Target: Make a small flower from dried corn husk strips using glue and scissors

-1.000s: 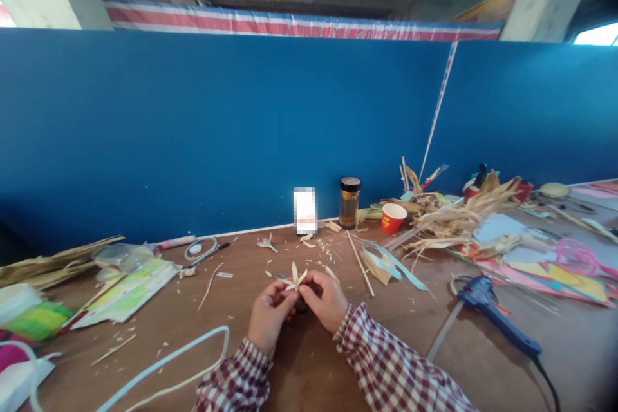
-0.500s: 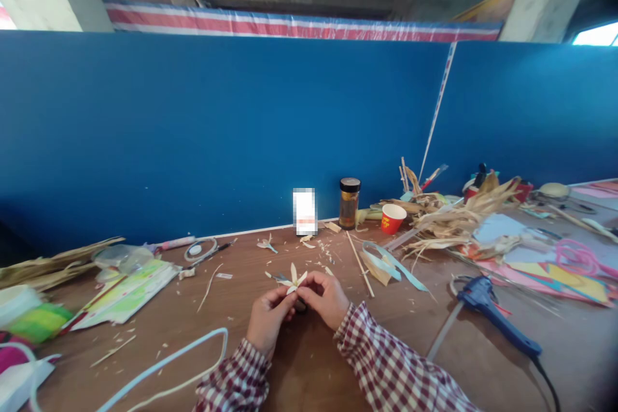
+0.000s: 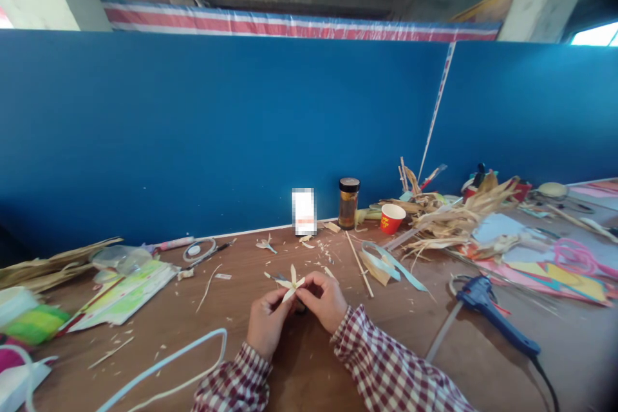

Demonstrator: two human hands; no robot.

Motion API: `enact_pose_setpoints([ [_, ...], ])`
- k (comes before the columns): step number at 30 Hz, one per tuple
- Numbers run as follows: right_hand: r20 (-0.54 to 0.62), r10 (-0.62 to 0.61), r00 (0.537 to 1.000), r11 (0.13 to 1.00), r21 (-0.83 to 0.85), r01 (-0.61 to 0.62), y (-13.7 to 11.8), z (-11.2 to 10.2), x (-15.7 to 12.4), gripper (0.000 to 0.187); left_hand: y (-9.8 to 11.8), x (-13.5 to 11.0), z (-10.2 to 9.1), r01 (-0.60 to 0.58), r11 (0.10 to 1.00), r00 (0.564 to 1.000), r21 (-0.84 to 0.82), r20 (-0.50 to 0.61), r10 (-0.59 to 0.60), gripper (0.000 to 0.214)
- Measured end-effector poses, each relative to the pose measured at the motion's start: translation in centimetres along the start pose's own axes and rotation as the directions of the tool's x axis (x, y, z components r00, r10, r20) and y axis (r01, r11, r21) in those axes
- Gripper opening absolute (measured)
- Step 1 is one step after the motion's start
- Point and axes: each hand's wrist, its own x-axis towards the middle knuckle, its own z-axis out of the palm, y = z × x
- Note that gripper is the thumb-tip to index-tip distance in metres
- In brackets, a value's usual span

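A small pale straw flower [image 3: 291,283] with pointed petals sticks up between my two hands over the brown table [image 3: 309,367]. My left hand [image 3: 267,324] is closed, its fingers pinching the flower from the left. From the right, my right hand [image 3: 322,301] pinches the same flower with its fingers curled. Both wrists wear red-and-white checked sleeves. What lies under the hands is hidden.
A blue glue gun [image 3: 487,310] lies to the right. A dark jar [image 3: 348,203] and a red paper cup [image 3: 391,218] stand by the blue partition. Dried husks [image 3: 454,219] pile at back right. A light blue strip [image 3: 164,364] curves at front left, coloured papers [image 3: 120,293] beyond.
The hands and the straw flower have shifted only slightly; the flower has turned a little between the fingers.
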Motion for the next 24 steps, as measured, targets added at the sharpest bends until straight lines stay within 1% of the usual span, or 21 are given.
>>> enact_pose_setpoints([
  [5, 0.063, 0.073, 0.995, 0.994, 0.078, -0.078, 0.2, -0.2, 0.1, 0.014, 0.9, -0.3, 0.1, -0.052, 0.997, 0.998, 0.063, 0.024, 0.051, 0.021],
  [8, 0.076, 0.087, 0.993, 0.990, 0.105, -0.095, 0.2, -0.2, 0.1, 0.016, 1.3, -0.5, 0.1, -0.072, 0.994, 0.997, 0.083, 0.030, 0.069, 0.021],
  [11, 0.088, 0.101, 0.991, 0.983, 0.145, -0.113, 0.1, -0.3, 0.1, 0.017, 1.4, -0.5, 0.0, -0.096, 0.989, 0.995, 0.113, 0.017, 0.095, 0.018],
  [13, 0.099, 0.111, 0.989, 0.976, 0.175, -0.127, 0.2, -0.3, 0.1, 0.017, 1.3, -0.5, 0.0, -0.092, 0.990, 0.996, 0.110, 0.015, 0.091, 0.018],
  [16, 0.111, 0.128, 0.986, 0.969, 0.196, -0.148, 0.3, -0.4, 0.2, 0.019, 0.9, -0.4, 0.2, -0.036, 0.999, 0.999, 0.035, 0.026, 0.035, 0.019],
  [18, 0.116, 0.145, 0.983, 0.966, 0.197, -0.166, 0.4, -0.4, 0.3, 0.021, 0.7, -0.4, 0.4, 0.032, 0.997, 0.999, -0.065, 0.026, -0.030, 0.020],
  [21, 0.124, 0.160, 0.979, 0.962, 0.205, -0.183, 0.5, -0.5, 0.3, 0.025, 0.6, -0.4, 0.7, 0.123, 0.970, 0.992, -0.208, 0.022, -0.121, 0.023],
  [24, 0.143, 0.161, 0.976, 0.958, 0.215, -0.190, 0.6, -0.5, 0.4, 0.025, 0.6, -0.4, 0.9, 0.141, 0.961, 0.990, -0.238, 0.019, -0.141, 0.025],
])
